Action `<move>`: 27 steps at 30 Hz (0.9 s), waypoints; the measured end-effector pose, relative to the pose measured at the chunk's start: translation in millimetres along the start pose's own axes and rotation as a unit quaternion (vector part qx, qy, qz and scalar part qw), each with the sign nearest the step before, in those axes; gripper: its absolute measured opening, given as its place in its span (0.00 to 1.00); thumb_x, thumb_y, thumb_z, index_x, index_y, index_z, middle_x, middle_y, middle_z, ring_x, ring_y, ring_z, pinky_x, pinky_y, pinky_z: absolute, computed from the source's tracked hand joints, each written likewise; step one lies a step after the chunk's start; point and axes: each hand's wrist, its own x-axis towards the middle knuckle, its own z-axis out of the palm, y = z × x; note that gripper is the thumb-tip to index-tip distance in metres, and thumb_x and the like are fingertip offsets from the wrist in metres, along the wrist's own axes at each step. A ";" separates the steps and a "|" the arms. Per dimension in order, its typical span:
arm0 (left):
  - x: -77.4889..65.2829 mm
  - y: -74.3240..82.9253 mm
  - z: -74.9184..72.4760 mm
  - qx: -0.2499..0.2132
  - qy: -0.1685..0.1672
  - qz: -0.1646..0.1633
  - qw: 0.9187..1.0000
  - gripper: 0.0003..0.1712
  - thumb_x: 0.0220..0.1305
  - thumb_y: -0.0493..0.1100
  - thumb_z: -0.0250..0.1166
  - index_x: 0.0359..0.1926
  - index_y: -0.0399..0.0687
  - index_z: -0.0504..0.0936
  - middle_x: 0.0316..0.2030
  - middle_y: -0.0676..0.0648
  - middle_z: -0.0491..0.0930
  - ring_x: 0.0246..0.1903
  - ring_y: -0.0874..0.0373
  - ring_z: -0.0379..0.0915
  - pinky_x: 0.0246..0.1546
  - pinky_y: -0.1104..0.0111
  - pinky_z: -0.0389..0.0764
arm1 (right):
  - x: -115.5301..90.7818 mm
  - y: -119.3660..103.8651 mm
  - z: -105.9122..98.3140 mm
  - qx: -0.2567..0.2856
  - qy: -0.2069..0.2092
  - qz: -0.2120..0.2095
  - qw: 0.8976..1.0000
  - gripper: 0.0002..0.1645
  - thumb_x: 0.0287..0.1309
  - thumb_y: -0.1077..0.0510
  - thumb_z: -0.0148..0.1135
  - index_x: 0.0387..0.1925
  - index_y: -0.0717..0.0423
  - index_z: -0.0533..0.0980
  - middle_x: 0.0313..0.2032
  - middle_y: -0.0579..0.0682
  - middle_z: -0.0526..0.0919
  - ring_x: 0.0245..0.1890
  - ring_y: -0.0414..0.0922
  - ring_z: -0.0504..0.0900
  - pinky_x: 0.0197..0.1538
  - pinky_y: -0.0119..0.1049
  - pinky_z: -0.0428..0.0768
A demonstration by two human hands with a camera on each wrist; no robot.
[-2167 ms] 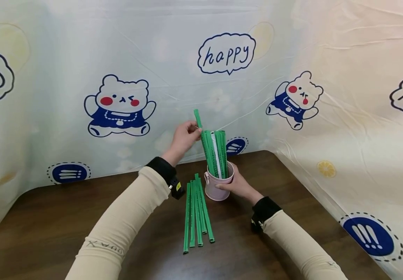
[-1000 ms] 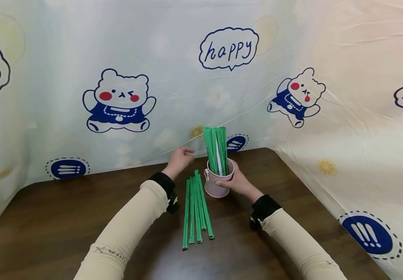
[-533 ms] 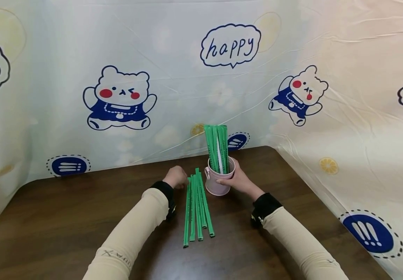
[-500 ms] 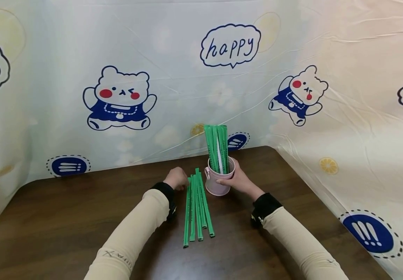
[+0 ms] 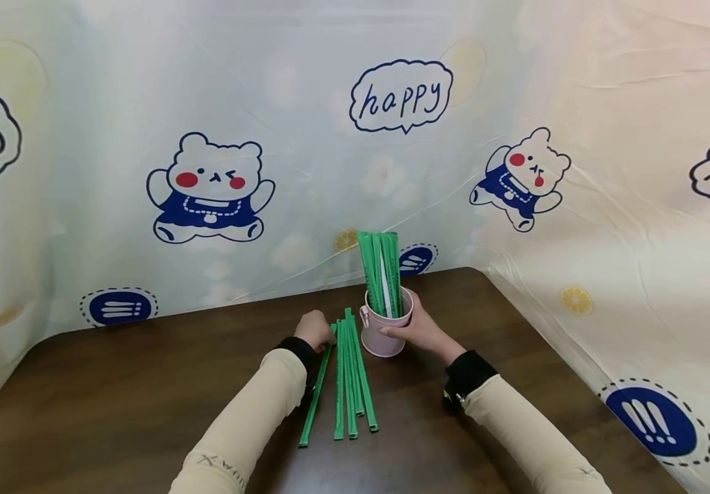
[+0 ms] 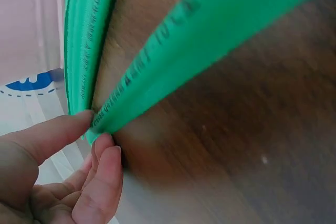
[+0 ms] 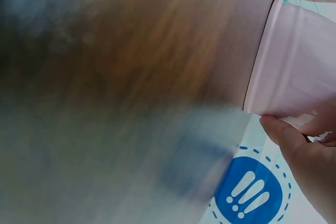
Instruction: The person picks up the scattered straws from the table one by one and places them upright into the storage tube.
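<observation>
My left hand (image 5: 314,329) pinches the far end of a long green wrapped straw (image 5: 315,405) between thumb and fingers. In the left wrist view this straw (image 6: 173,61), flat and printed with dark lettering, slants away from the fingertips. Several more green wrapped straws (image 5: 355,384) lie on the table just right of it. Beyond them stands a small pink bucket (image 5: 382,343), with a bunch of green straws (image 5: 370,267) upright in it, one showing a white strip. My right hand (image 5: 422,328) grips the bucket's right side, thumb across its front.
A dark brown wooden table (image 5: 145,398) carries everything. Behind it and to the right hangs a pale printed cloth (image 5: 311,137) with bears and lettering, close to the table's back edge.
My left hand released a straw at the bucket, came down to the table and pinched the leftmost loose straw. That straw's near end has swung left. My right hand stays on the bucket.
</observation>
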 end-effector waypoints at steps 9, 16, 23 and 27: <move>0.0 -5.2 1.0 -0.014 0.001 0.003 1.000 0.16 0.61 0.32 0.65 0.17 0.43 0.75 0.13 0.47 0.71 0.13 0.58 0.68 0.16 0.71 0.71 | -3.5 1.3 0.4 -0.006 0.006 -0.009 1.000 0.62 0.57 0.59 0.75 0.78 0.64 0.42 0.74 0.69 0.56 0.71 0.64 0.64 0.76 0.64 0.64; 7.9 -19.6 -14.4 -0.033 -0.003 0.006 0.999 0.09 0.61 0.36 0.67 0.26 0.38 0.77 0.24 0.41 0.78 0.20 0.53 0.78 0.22 0.68 0.81 | -3.5 0.4 0.4 -0.003 0.004 -0.017 1.000 0.63 0.56 0.59 0.75 0.78 0.64 0.42 0.74 0.69 0.56 0.72 0.64 0.63 0.76 0.63 0.64; 4.6 -20.3 -50.9 -0.096 -0.031 0.010 0.995 0.18 0.67 0.35 0.63 0.51 0.22 0.77 0.37 0.36 0.81 0.34 0.46 0.85 0.43 0.57 0.90 | -1.8 0.6 0.8 -0.014 0.007 0.003 1.000 0.63 0.57 0.58 0.76 0.78 0.61 0.41 0.75 0.67 0.56 0.72 0.62 0.64 0.76 0.62 0.65; 6.3 -12.3 -80.0 -0.118 -0.040 0.051 0.991 0.12 0.68 0.35 0.61 0.45 0.26 0.79 0.29 0.47 0.77 0.28 0.58 0.79 0.39 0.63 0.88 | -1.0 0.2 2.9 -0.009 0.006 -0.007 1.000 0.63 0.57 0.58 0.76 0.78 0.62 0.42 0.74 0.67 0.57 0.71 0.62 0.64 0.76 0.63 0.65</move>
